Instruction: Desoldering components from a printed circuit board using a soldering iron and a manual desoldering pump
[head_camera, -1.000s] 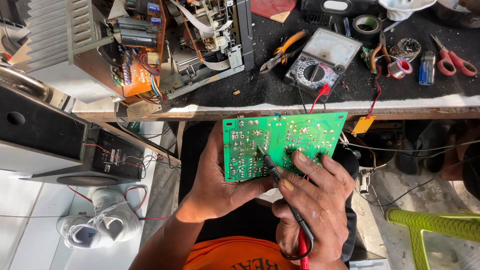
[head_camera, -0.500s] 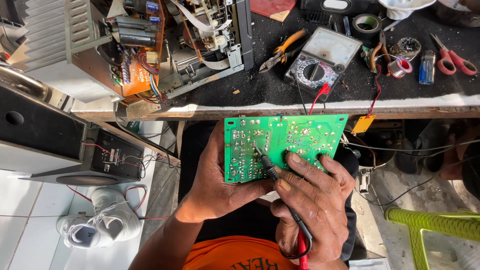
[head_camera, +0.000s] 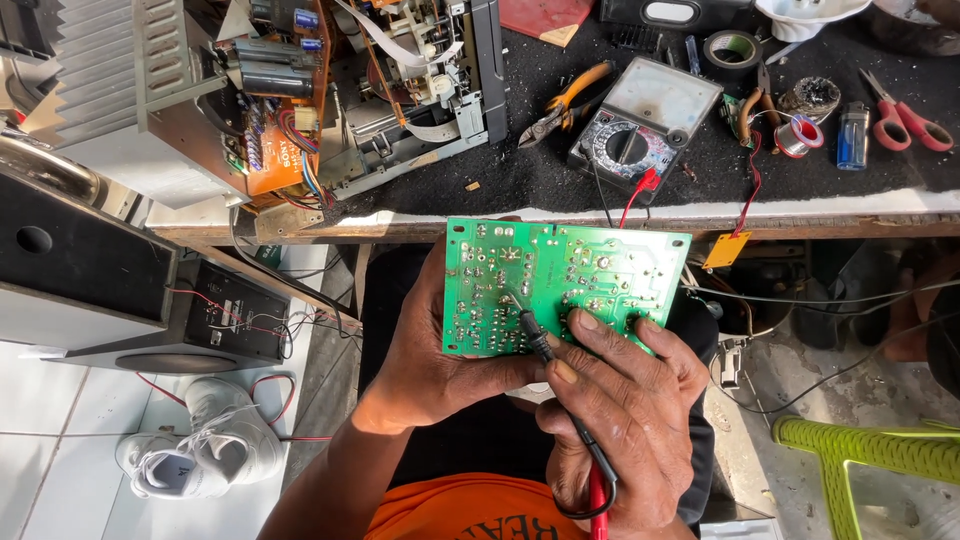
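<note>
A green circuit board (head_camera: 560, 280) is held solder side up over my lap, just below the workbench edge. My left hand (head_camera: 430, 345) grips its left and lower edge from underneath. My right hand (head_camera: 625, 410) holds a black test probe (head_camera: 535, 335) whose tip touches the solder joints near the board's middle left. A red probe (head_camera: 598, 510) pokes out beneath the right hand near the wrist. Black and red leads run up to an analog multimeter (head_camera: 645, 125) on the bench.
On the black bench mat lie orange-handled pliers (head_camera: 565, 100), red scissors (head_camera: 905, 120), a tape roll (head_camera: 733, 48), a solder spool (head_camera: 795, 135) and a blue lighter (head_camera: 852, 135). An opened amplifier chassis (head_camera: 330, 90) sits at left. A speaker box (head_camera: 80, 270), white shoes (head_camera: 195, 445) and a green stool (head_camera: 870, 455) surround me.
The black probe tip has slid left and slightly up across the solder joints. Both hands and the board have otherwise stayed nearly in place.
</note>
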